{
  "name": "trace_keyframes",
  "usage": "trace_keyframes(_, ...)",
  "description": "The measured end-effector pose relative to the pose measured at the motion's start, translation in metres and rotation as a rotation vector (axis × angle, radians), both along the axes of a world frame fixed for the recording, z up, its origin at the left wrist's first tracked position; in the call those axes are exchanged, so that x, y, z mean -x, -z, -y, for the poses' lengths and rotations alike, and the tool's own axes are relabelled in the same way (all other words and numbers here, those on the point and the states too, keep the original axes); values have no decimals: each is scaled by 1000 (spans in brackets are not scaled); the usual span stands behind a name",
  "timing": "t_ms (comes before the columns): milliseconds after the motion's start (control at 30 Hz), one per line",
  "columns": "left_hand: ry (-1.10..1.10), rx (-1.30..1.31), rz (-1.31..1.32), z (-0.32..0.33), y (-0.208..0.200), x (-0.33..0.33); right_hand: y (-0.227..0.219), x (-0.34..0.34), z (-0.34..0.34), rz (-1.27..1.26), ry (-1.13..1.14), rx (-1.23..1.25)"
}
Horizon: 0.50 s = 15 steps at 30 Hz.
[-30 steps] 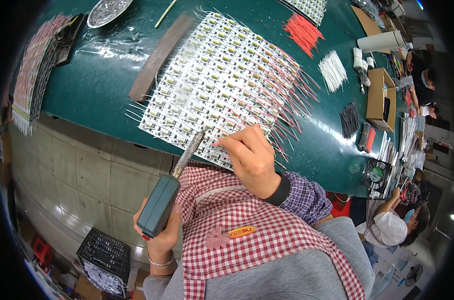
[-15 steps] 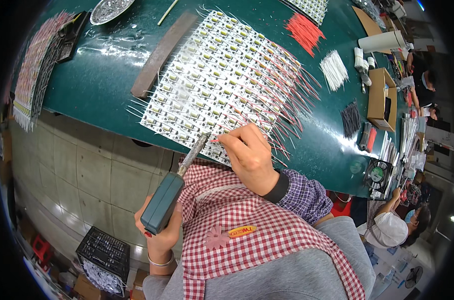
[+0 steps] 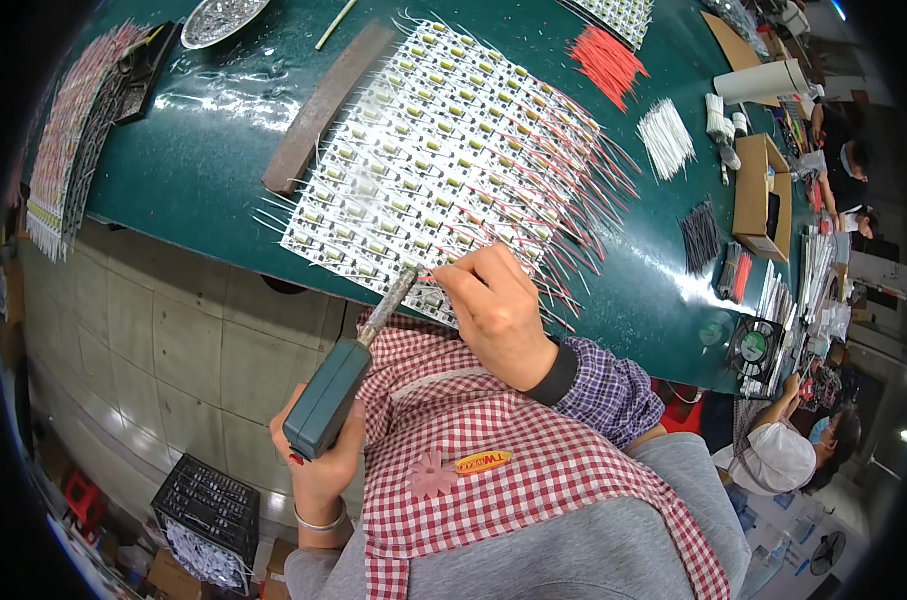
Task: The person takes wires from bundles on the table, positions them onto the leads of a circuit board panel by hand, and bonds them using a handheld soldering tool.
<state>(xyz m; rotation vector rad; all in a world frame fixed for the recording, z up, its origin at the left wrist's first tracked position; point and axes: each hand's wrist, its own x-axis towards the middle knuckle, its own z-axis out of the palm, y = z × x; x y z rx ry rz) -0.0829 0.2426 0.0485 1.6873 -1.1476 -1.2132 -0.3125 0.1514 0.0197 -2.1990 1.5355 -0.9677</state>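
Observation:
My left hand (image 3: 325,460) is wrapped round the dark green handle of a soldering iron (image 3: 328,390). The iron's metal tip reaches the near part of a large panel of small white circuit boards (image 3: 383,200). Close to that tip, the thumb and forefinger of my right hand (image 3: 495,310) are pinched on a thin wire, mostly hidden by the fingers. Red and white wires (image 3: 573,190) stick out from the panel's right side, and white ones from its left edge. A dark bar (image 3: 328,110) lies along the panel's left side.
On the green table (image 3: 213,150) are bundles of red wires (image 3: 607,66), white wires (image 3: 665,138) and black wires (image 3: 700,240). A cardboard box (image 3: 761,195) and small fan (image 3: 754,345) stand at the right. A wired panel (image 3: 68,150) overhangs the left edge. Two people sit at far right.
The iron's tip has shifted very slightly, staying beside my right fingertips. My right hand has barely moved and keeps its pinch.

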Motion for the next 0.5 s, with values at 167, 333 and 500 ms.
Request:
trace_keyframes(167,-48,110,-2,-9,10,-1,1,-2,-1,-6,3,-11)
trace_keyframes(333,-74,148,121,-21,17,-6,-1,-3,-2,6,3,-12)
trace_keyframes(500,-33,136,89,-13,6,-5,1,-3,-2,14,-9,-13)
